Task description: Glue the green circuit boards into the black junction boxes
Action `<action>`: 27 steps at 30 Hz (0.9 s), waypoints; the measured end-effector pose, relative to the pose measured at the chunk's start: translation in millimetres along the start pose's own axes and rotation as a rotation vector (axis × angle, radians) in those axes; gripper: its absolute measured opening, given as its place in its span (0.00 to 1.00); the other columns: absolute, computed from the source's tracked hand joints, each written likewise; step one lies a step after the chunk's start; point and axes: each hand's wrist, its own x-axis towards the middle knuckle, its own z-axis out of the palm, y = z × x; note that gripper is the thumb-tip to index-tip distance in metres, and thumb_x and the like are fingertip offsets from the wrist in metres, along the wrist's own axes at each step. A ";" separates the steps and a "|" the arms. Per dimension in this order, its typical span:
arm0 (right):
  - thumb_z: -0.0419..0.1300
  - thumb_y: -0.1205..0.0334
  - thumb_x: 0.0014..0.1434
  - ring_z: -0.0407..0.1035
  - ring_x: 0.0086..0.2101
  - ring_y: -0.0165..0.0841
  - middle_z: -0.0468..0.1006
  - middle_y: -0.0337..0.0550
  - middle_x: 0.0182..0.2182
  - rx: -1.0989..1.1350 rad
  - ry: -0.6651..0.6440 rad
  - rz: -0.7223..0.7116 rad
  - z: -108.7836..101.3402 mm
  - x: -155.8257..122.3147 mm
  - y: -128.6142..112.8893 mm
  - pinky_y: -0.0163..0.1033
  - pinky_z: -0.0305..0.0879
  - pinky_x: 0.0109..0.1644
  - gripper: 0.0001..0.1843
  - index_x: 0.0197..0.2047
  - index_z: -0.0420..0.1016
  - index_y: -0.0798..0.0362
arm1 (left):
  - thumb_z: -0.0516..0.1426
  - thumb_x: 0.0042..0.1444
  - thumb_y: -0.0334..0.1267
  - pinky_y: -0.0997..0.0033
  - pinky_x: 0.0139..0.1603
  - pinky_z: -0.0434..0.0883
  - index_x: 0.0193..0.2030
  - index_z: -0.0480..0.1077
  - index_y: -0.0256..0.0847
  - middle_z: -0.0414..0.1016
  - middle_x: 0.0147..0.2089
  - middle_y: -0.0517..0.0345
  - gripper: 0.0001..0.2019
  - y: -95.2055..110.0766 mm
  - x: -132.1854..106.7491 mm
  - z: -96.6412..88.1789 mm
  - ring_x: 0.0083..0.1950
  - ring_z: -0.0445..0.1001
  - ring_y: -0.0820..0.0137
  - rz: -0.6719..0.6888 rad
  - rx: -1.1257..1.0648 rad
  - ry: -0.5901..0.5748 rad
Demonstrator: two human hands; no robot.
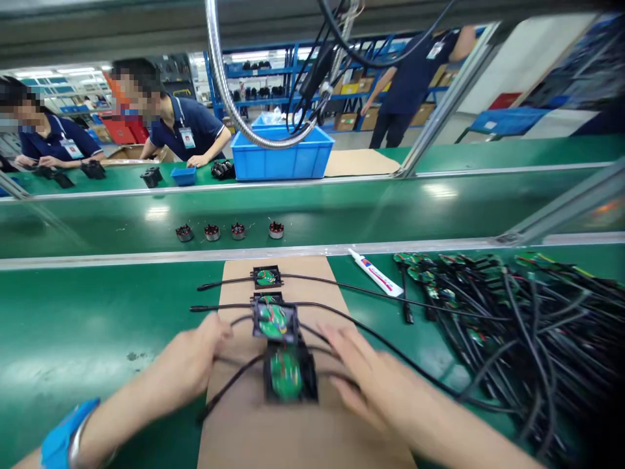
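Several black square housings with green circuit boards inside form a column down a brown cardboard sheet [254,436]. Black cables leave them on both sides. The farthest housing [266,277] lies flat, while a nearer housing [276,320] overlaps the one behind it. Closest to me is a blurred housing [290,374]. My left hand [201,352] is closed, its fingertips on the thin black cable [240,320] left of the overlapping housing. My right hand [364,371] is smeared, fingers stretched out and thumb apart, over the cables on the right; its exact contact with them is unclear.
A large heap of black cables with green boards [508,326] covers the right side. Beside it lies a white glue tube [375,273]. Several small motor parts [237,230] stand beyond the metal rail. A blue bin [283,156] and co-workers [180,124] are across the bench; a flexible metal conduit [219,71] hangs overhead.
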 end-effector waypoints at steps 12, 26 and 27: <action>0.68 0.53 0.34 0.51 0.59 0.62 0.57 0.71 0.60 0.022 -0.230 0.111 -1.4 95.8 79.0 0.65 0.51 0.58 0.59 0.67 0.52 0.67 | 0.64 0.22 0.66 0.36 0.66 0.35 0.70 0.45 0.26 0.29 0.72 0.27 0.70 -38.6 77.1 3.2 0.71 0.28 0.36 -0.161 0.279 -0.210; 0.44 0.65 0.61 0.73 0.34 0.44 0.76 0.54 0.36 -0.098 -0.256 0.233 -23.4 84.5 33.0 0.41 0.57 0.33 0.14 0.46 0.66 0.59 | 0.53 0.44 0.36 0.54 0.60 0.60 0.56 0.62 0.33 0.66 0.55 0.40 0.29 8.0 46.0 49.0 0.57 0.63 0.52 -0.344 -0.054 0.038; 0.44 0.65 0.61 0.72 0.33 0.44 0.76 0.53 0.34 -0.103 -0.254 0.221 -35.1 85.4 25.6 0.41 0.56 0.32 0.14 0.45 0.66 0.59 | 0.50 0.47 0.34 0.59 0.58 0.63 0.54 0.61 0.35 0.68 0.53 0.42 0.25 3.6 47.2 50.9 0.55 0.66 0.57 -0.339 -0.078 0.057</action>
